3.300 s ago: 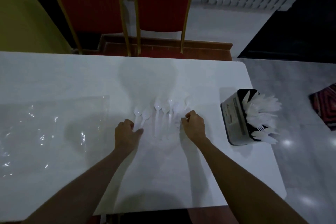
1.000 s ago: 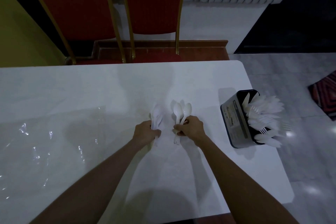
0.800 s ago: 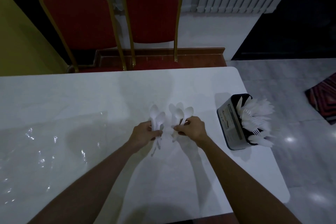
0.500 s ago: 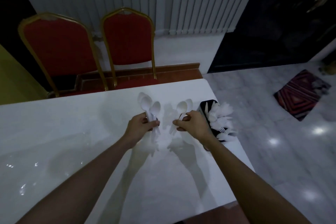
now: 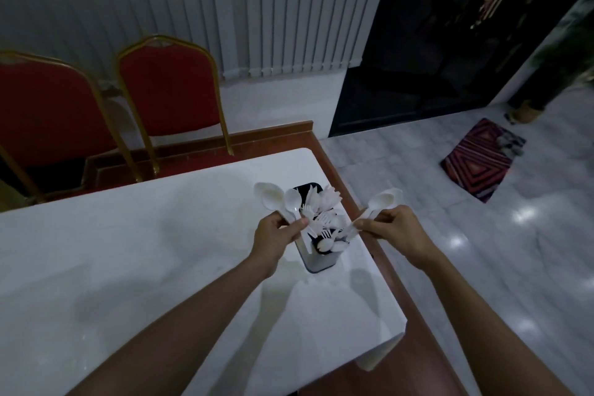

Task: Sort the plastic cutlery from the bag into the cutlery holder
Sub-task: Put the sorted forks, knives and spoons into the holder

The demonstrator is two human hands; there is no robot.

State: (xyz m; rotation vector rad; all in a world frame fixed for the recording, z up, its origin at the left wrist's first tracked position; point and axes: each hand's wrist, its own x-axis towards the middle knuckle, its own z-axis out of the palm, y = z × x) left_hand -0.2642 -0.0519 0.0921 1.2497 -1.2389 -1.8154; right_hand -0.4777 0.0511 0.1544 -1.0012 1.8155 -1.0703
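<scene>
My left hand (image 5: pixel 276 233) is gripping a small bunch of white plastic spoons (image 5: pixel 274 199) by their handles, bowls fanning up and away from me. Between my two hands, just beyond my knuckles, the black cutlery holder (image 5: pixel 316 262) is standing near the table (image 5: pixel 128 267) edge, already crowded with white forks and spoons. My right hand (image 5: pixel 397 228) is pinching more spoons (image 5: pixel 382 201), tilted outward to the right.
</scene>
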